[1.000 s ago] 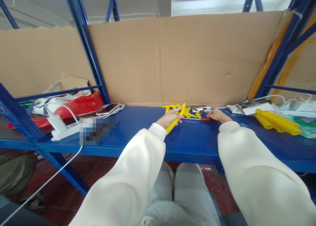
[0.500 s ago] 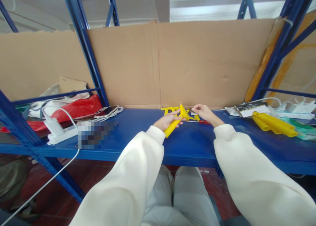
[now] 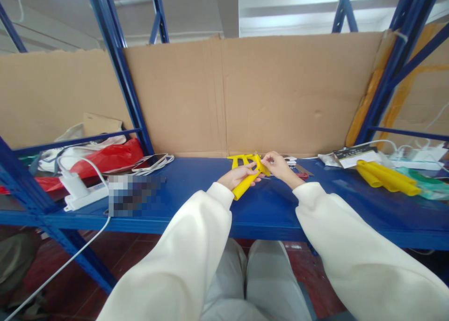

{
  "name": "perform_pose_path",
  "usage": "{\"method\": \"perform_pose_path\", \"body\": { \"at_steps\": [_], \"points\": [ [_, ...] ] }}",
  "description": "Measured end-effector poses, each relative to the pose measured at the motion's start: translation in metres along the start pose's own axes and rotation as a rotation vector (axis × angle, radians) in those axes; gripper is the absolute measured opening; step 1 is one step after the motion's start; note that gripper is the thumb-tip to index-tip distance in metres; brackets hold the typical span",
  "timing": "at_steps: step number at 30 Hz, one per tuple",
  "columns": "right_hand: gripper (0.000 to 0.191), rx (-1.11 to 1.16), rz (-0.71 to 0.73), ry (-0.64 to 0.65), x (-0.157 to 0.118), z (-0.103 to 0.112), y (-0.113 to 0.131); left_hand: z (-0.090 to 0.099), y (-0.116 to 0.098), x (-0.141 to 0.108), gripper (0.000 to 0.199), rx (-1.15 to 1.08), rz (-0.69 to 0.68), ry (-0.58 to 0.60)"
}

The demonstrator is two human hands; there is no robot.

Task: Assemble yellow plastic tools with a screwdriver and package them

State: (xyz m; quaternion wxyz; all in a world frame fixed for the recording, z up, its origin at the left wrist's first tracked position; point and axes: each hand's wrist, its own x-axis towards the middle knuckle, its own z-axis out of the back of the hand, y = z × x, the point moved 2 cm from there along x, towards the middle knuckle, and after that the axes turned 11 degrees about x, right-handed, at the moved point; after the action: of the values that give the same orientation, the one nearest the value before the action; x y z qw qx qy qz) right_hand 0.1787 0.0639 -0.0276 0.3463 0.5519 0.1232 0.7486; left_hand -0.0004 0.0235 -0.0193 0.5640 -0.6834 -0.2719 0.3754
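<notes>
Blue metal shelving with a blue tabletop [image 3: 196,190], tall cardboard panel [image 3: 175,96] standing along the back, dark red floor [image 3: 131,255] below. My left hand [image 3: 240,175] is over the middle of the tabletop, fingers clamped around a yellow piece [image 3: 244,186]: tube-like handle tilted, lower end toward me, wider upper end pointing away and to the right. My right hand [image 3: 279,165] is right at that upper end, fingers bent in close to it; can't tell if they're fully together or pinching something small, too little detail.

Just behind my left hand, near the cardboard, more yellow parts [image 3: 240,159] lie on the tabletop. Red-handled tool [image 3: 302,175] just right of my right hand, partly hidden by it. Farther right: yellow tubes [image 3: 386,177] side by side, black-and-white packet [image 3: 358,156] behind them, green bag [image 3: 430,185] beside them, white plugs and cables [image 3: 417,158] behind that.

Left side: phone [image 3: 150,162] with a coiled white cable [image 3: 164,162], white power strip [image 3: 87,195] with a plug in it, a pixelated patch next to that, contents unreadable. Red bag [image 3: 114,157] behind the strip. White sleeves on both my arms, light grey trousers [image 3: 271,274] below the tabletop edge.
</notes>
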Motion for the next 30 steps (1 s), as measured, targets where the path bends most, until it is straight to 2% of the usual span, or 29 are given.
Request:
{"method": "perform_pose_path", "body": {
  "at_steps": [6, 13, 17, 20, 26, 30],
  "points": [
    [0.019, 0.035, -0.041, -0.004, -0.001, -0.003, 0.0, 0.001, 0.0, 0.002, 0.066, 0.008, -0.008, 0.048],
    [0.02, 0.053, -0.085, 0.009, -0.003, -0.001, 0.005, 0.004, 0.002, 0.007, 0.074, 0.002, -0.017, 0.009],
    [0.023, 0.079, -0.14, 0.014, -0.005, -0.001, 0.004, 0.005, 0.004, 0.008, 0.077, 0.005, -0.01, 0.027],
    [0.024, 0.135, -0.198, 0.015, -0.007, -0.004, 0.002, 0.005, 0.005, 0.008, 0.081, 0.015, -0.006, 0.051],
    [0.03, 0.24, -0.373, -0.081, -0.009, -0.004, -0.004, 0.003, 0.004, 0.005, 0.074, 0.059, -0.016, 0.057],
    [0.032, 0.299, -0.498, -0.027, -0.012, 0.0, -0.006, 0.002, 0.003, 0.004, 0.074, 0.056, -0.023, 0.079]
  ]
}}
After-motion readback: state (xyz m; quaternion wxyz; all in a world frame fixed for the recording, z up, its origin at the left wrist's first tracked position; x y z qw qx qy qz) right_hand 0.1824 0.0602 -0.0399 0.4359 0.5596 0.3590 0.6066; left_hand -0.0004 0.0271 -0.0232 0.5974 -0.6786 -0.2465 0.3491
